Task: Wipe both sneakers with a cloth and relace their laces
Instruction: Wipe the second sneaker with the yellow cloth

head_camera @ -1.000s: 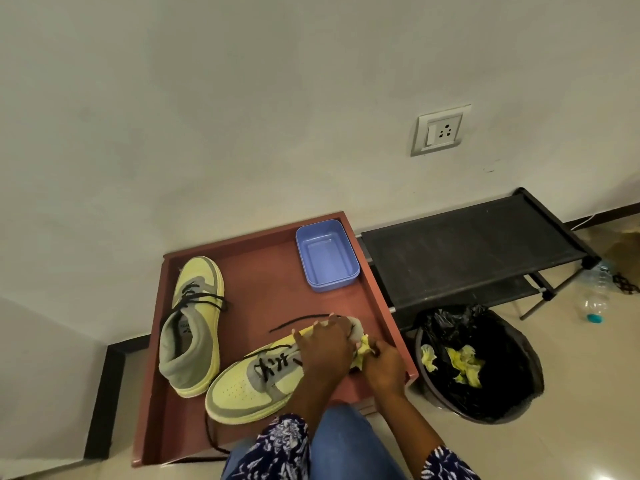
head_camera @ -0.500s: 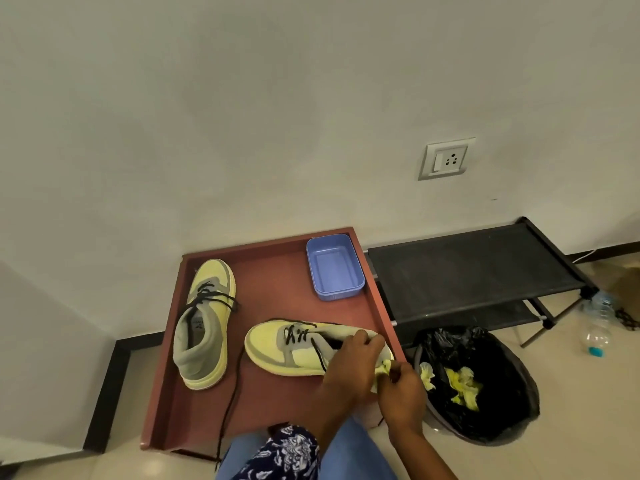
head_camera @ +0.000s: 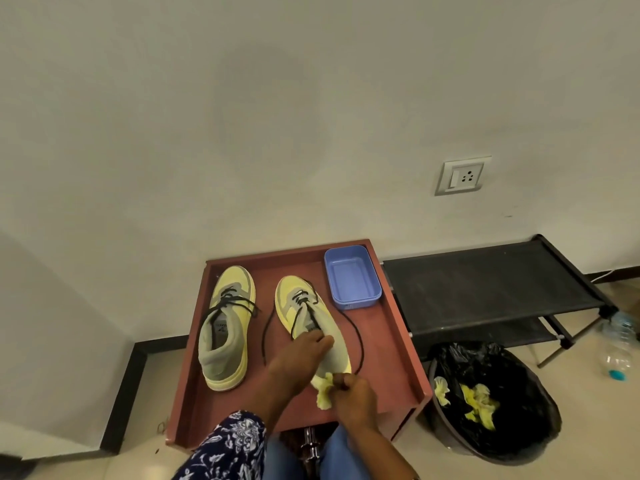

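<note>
The red-brown wooden tray [head_camera: 398, 327] sits on the floor vs. the pale wall, & I tell all places from it. Right of the tray is a black mesh shoe rack [head_camera: 485, 285]. Right of the tray's near corner is a bin w/ a black bag [head_camera: 498, 403], & yellow scraps [head_camera: 479, 405] lie in it. Far right of the tray, past the rack, is a clear plastic bottle [head_camera: 620, 344]. Up on the wall, above & right of the tray, is a white socket [head_camera: 464, 175].

In the tray's left half stands the left sneaker [head_camera: 227, 327], yellow & grey, toe to the wall, its black lace tied across the top. In the tray's middle stands the right sneaker [head_camera: 304, 320], toe to the wall too. Its black lace [head_camera: 358, 337] is loose & trails on the tray floor on both sides. In the tray's far right corner is a blue plastic tub [head_camera: 351, 277].

My left hand [head_camera: 298, 358] is on the right sneaker, fingers curled over its collar, gripping it. My right hand [head_camera: 353, 396] is near the tray's front edge, just behind that sneaker's heel. It pinches a small yellow cloth [head_camera: 323, 389], all bunched up, & the cloth touches the heel.
</note>
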Demonstrator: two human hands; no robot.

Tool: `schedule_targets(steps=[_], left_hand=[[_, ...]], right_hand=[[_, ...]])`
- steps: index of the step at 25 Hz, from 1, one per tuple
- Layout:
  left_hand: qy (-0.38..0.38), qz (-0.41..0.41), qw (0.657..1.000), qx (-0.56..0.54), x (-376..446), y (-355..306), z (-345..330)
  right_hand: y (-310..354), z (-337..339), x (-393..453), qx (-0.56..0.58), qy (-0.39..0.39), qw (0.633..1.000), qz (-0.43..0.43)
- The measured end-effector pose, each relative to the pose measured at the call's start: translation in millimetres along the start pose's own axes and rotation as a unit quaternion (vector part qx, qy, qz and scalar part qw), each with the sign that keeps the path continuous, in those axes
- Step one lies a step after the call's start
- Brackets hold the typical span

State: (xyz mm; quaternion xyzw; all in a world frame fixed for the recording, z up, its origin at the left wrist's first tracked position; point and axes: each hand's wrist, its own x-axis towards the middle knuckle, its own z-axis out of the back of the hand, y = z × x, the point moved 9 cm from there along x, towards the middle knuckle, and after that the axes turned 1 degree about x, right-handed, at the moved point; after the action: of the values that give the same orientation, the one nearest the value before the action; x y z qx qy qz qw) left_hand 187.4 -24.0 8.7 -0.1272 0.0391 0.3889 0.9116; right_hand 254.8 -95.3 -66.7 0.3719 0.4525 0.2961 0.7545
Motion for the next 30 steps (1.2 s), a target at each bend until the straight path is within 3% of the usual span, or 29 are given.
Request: schedule_targets(steps=[4,12,17,21,26,30], left_hand=[[-0.015,0.072,0.997,0.003,-18,32,-9],[-0.053,0.139,0.970,-0.191,-27,52,-12],[-0.084,0.144,0.959,-0.229,-32,57,-18],[-0.067,0.142,0.960,-0.231,-30,55,-26],[-0.049,0.148,0.965,-0.209,-26,51,-27],[-0.051,0.154,0.965,-0.204,-22,50,-28]], right_hand=[[3,-17,7,0.024,0.028,0.999,-0.013],[-21,7,19,0.072,-0.122,0.988,-0.069],[-21,-39,14,0.190,-0.087,0.970,-0.126],[-28,-46,20,0.242,-0.079,0.957,-0.138],[0,-20,44,0.089,-0.076,0.992,-0.049],[18,-14,41,0.005,-0.050,0.999,0.020]])
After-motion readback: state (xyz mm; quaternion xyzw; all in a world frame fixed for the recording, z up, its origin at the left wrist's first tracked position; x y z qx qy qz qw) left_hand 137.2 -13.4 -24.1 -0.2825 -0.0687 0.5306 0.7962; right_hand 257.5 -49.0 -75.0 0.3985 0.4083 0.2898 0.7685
